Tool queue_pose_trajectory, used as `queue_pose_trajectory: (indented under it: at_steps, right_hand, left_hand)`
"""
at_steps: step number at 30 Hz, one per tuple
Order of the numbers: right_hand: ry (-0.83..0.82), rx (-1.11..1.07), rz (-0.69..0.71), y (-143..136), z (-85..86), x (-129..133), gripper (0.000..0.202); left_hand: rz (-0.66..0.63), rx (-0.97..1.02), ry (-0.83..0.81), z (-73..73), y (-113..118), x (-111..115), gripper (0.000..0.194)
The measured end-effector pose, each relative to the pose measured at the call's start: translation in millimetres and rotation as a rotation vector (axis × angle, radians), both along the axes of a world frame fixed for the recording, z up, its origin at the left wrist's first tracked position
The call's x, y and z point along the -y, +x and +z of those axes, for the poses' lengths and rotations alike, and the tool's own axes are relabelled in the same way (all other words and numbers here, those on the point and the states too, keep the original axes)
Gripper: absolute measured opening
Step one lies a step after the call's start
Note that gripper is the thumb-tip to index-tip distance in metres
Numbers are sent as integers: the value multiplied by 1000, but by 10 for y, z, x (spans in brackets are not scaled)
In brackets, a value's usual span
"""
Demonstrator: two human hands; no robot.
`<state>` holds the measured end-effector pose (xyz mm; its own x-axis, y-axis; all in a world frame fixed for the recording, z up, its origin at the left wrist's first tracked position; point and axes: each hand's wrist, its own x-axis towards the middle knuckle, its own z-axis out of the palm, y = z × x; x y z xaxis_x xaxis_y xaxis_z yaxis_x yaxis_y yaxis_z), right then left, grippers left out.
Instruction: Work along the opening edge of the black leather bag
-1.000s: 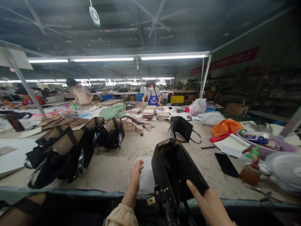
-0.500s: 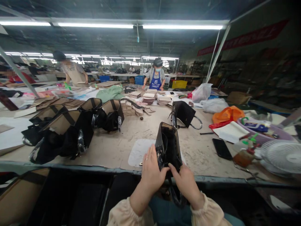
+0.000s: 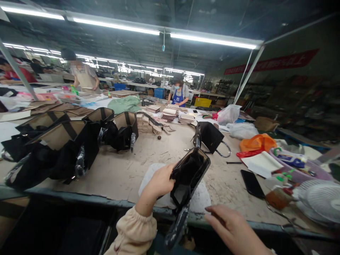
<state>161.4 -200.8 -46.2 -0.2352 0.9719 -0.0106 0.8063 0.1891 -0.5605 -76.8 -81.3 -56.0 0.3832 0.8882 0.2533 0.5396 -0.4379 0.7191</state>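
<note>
A small black handbag [image 3: 189,175] stands tilted at the table's near edge, its mouth facing me and its dark inside showing. My left hand [image 3: 160,180] grips the bag's left wall, the thumb bent over toward the rim. A plastic-wrapped handle [image 3: 178,225] hangs from the bag over the edge. Off to the right, apart from the bag, my right hand [image 3: 231,225] holds nothing, with thumb and fingers spread. Beneath the bag lies a white sheet [image 3: 200,198]. Another black handbag [image 3: 211,137] rests on its side just behind.
Several black bags [image 3: 79,148] stand on the left. Stacks of cut pieces [image 3: 170,114] lie farther back. At right are a phone [image 3: 252,183], a white fan [image 3: 320,198], a purple basin [image 3: 316,173] and an orange bag [image 3: 257,142]. A co-worker [image 3: 179,94] stands across the table.
My right hand has let go of the handbag and moved right, toward me. The bag now leans to the right, with my left hand on its side. The view has tilted.
</note>
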Motion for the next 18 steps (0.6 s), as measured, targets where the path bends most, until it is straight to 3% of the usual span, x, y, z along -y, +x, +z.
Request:
queue_pose_trajectory:
  at_steps: [4, 8, 13, 18]
  right_hand:
    - [340, 27, -81, 295, 381, -331, 24]
    - [499, 68, 84, 231, 613, -764, 27]
    - [448, 90, 417, -110, 578, -1187, 26]
    - [377, 199, 511, -335, 453, -1259, 21]
  left_hand:
    - [81, 61, 21, -80, 191, -24, 49]
    - [60, 134, 13, -137, 230, -99, 46]
    - [-72, 153, -48, -95, 35, -101, 47]
    - [-102, 180, -107, -126, -54, -79, 49]
